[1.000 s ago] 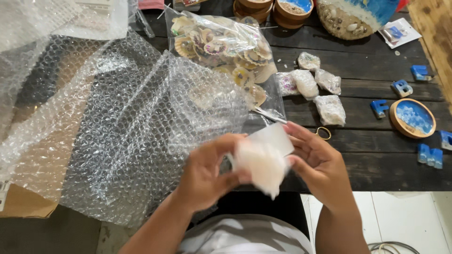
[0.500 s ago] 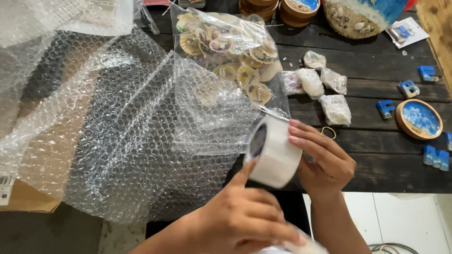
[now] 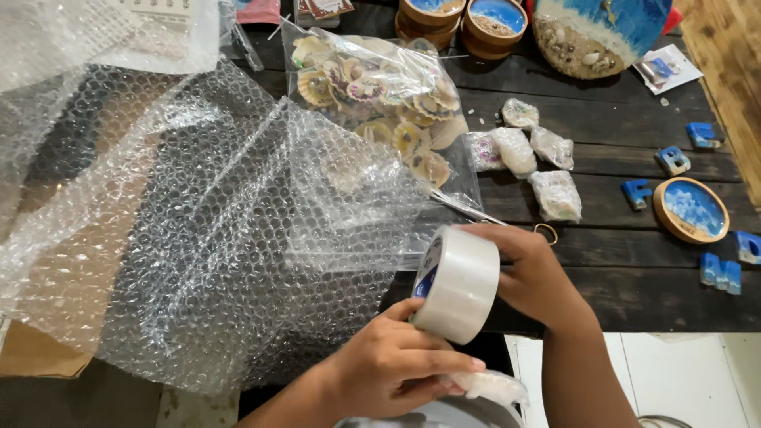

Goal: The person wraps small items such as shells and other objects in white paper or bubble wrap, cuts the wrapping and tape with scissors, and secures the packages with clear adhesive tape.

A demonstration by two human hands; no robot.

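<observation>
While both hands grip, tape roll (image 3: 457, 284) stands on edge.

The roll of tape (image 3: 458, 284) between my hands is milky white, with a blue and white label inside its core. Left of my left hand (image 3: 388, 372), the bubble wrap (image 3: 206, 238) is clear, dotted all over with small round bubbles. Beyond my right hand (image 3: 533, 273), the table (image 3: 618, 269) is dark, nearly black wood. Farther right, the letters (image 3: 674, 160) are blue, and the round dish (image 3: 691, 209) is blue and white with a tan rim.
</observation>
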